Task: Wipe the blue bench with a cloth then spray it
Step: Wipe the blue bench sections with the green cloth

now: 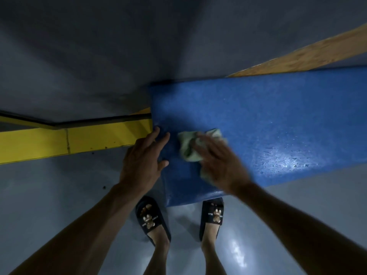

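Observation:
The blue bench [258, 120] runs from the centre of the view to the right edge, its top speckled and shiny with wet spots towards the right. A crumpled pale green cloth [188, 146] lies on the bench's near left part. My right hand [220, 161] presses down on the cloth, blurred by motion. Flat on the bench's left end rests my left hand [144, 159], fingers spread, holding nothing. No spray bottle is in view.
A yellow beam [69, 139] runs along the left, meeting the bench's end. A wooden plank [309, 54] slants behind the bench. Grey glossy floor [59, 195] lies below. My two feet in dark slippers [151, 217] stand just before the bench.

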Available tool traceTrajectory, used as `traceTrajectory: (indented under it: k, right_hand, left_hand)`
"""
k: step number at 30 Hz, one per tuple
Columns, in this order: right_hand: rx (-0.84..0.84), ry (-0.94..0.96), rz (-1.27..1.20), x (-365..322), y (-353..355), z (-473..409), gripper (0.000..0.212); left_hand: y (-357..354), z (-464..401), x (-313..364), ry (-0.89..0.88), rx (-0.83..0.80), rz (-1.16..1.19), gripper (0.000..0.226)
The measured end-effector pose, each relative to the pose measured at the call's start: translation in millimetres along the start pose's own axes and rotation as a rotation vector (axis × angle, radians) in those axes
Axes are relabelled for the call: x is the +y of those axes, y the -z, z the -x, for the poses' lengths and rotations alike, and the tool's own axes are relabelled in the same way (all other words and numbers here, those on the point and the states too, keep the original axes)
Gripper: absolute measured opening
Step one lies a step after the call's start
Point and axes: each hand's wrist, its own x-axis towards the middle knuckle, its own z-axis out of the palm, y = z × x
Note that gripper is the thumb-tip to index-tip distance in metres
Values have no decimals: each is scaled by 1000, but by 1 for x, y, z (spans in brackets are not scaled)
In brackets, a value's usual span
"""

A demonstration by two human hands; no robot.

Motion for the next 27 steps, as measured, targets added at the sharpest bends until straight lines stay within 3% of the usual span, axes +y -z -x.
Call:
traceTrajectory:
  k: [2,4,6,7,8,11,14,16,19,22,24,27]
  right_hand:
    - [50,-298,-12,46,15,-4,65]
    - [229,-698,-51,66,22,-8,61]
    - [346,-992,-119,44,7,-30,61]
    - [382,-1033,-134,20,0,-46,62]
    - [384,-977,-131,-6,-6,-58,62]
    - [137,-421,-82,-67,-18,-65,58]
    - [36,-28,-20,-30,2,-64,60]
    - [2,-102,-25,19,14,-65,68]
    - [203,-598,-103,69,30,-61,62]
    - [309,-935,-150,42,18,-89,65]
    - [323,-829,-154,-4,10,-113,64]
    - [139,-306,-115,-42,1,-121,59]
  left_hand:
    - [0,-2,1,5,7,-17,81]
    - [-2,-3,3,7,6,-26,82]
    - [-3,-3,4,12,11,-21,82]
    - [-3,-2,5,17,15,-14,82]
    - [-4,-2,5,22,21,-7,81]
    - [-3,-1,6,10,47,-27,75]
    - [-2,-1,4,-14,50,-47,78]
    - [-4,-1,1,9,39,-25,80]
    - [-9,1,-1,6,61,-18,82]
    - [-13,1,-2,13,77,-32,83]
    - [-15,2,-2,10,93,-35,85]
    - [-13,0,-2,3,77,-59,89]
